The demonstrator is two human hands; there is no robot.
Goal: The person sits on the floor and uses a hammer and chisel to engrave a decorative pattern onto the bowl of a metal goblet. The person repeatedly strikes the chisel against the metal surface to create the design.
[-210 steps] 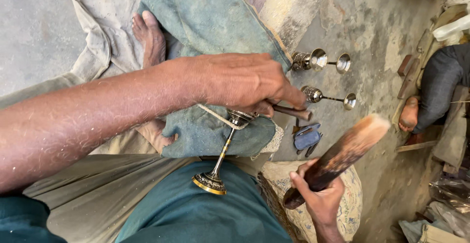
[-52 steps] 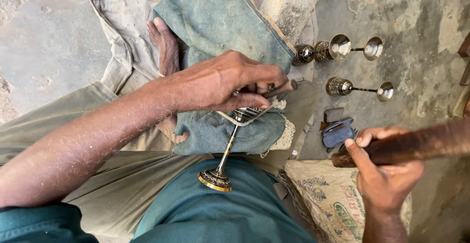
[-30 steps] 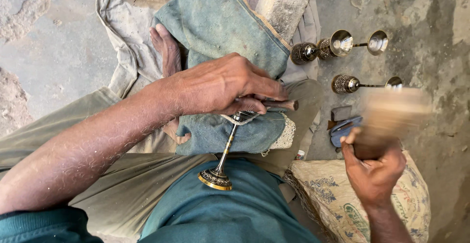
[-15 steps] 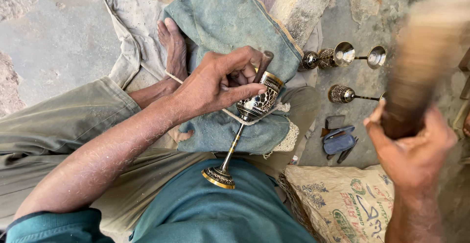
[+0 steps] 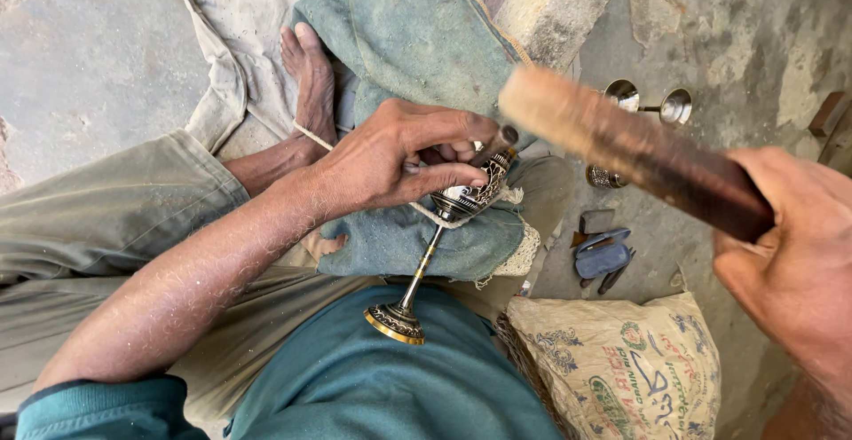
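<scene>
Left hand point(image 5: 390, 161) clenched round engraved goblet point(image 5: 453, 218) and chisel point(image 5: 497, 145), centre frame | right hand point(image 5: 794, 254) grasping wooden mallet point(image 5: 621, 147), upper right | I strike squarely, goblet braced on cloth point(image 5: 417, 41).

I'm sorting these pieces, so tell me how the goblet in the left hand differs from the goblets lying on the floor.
The held goblet is tilted across the lap, gripped by the left hand; the floor goblets lie untouched on concrete. Its engraved bowl looks darker; theirs look shinier. All are stemmed metal.
</scene>
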